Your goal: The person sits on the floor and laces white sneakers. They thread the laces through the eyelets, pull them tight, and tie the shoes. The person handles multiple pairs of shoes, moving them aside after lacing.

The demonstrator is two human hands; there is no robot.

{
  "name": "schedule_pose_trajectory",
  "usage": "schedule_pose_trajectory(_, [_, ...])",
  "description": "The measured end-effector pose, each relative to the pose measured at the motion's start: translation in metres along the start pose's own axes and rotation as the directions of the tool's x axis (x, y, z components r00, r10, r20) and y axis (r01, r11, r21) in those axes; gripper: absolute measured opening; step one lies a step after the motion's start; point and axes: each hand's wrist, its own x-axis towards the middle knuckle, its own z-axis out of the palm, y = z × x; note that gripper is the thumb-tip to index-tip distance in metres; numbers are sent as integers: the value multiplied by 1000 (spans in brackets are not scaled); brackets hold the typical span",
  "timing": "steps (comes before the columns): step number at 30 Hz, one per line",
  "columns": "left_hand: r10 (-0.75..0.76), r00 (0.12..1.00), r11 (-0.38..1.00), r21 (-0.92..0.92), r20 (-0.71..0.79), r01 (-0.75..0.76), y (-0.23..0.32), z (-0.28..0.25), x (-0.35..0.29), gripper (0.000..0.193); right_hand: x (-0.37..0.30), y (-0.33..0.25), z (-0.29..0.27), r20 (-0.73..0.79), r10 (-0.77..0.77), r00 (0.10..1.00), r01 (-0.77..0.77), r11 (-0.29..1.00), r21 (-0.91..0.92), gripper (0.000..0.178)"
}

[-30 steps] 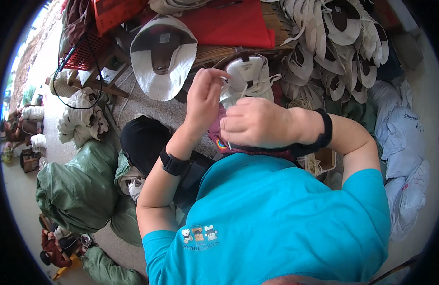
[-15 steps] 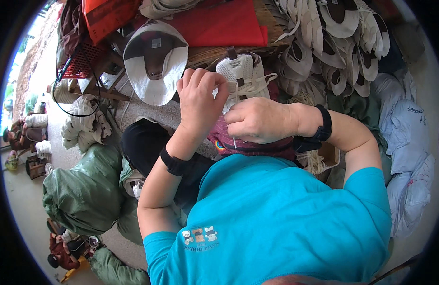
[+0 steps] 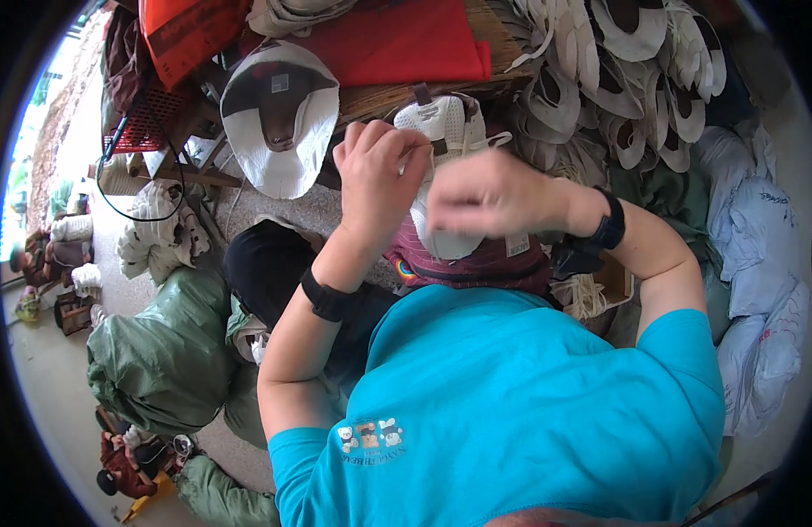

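A white shoe upper (image 3: pixel 452 245) with a mesh tongue and white laces lies on my lap, its heel end against the table edge. My left hand (image 3: pixel 375 171) is raised at its left side, thumb and fingertips pinched on a shoelace, of which only a small white bit shows. Over the right side of the upper is my right hand (image 3: pixel 494 198), smeared by motion, so its fingers cannot be read. The middle of the upper is partly hidden behind both hands.
Another white upper (image 3: pixel 323 132) hangs at the table's left. Red cloth (image 3: pixel 406 44) covers part of the wooden table (image 3: pixel 503 39). Many pale uppers (image 3: pixel 630 97) are piled at the far right. Green sacks (image 3: pixel 160 351) stand left; a box of laces (image 3: pixel 586 294) sits by my right elbow.
My right hand has moved slightly right and up, uncovering the lower end of the upper; the lace end below it no longer shows. My left hand has shifted slightly right.
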Motion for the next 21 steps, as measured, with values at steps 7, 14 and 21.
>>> schedule_pose_trajectory(7, [-74, 996, 996, 38, -45, 76, 1, 2, 0, 9, 1, 32, -35, -351, 43, 935, -254, 770, -585, 17])
schedule_pose_trajectory(14, [-95, 995, 995, -29, -37, 94, -1, 14, -3, 11, 9, 38, -35, -272, 138, 952, -269, 798, -539, 15])
schedule_pose_trajectory(21, [-84, 978, 995, -75, -193, 71, -1, -4, -9, 17, 12, 31, -43, -264, 119, 957, -262, 743, -616, 13])
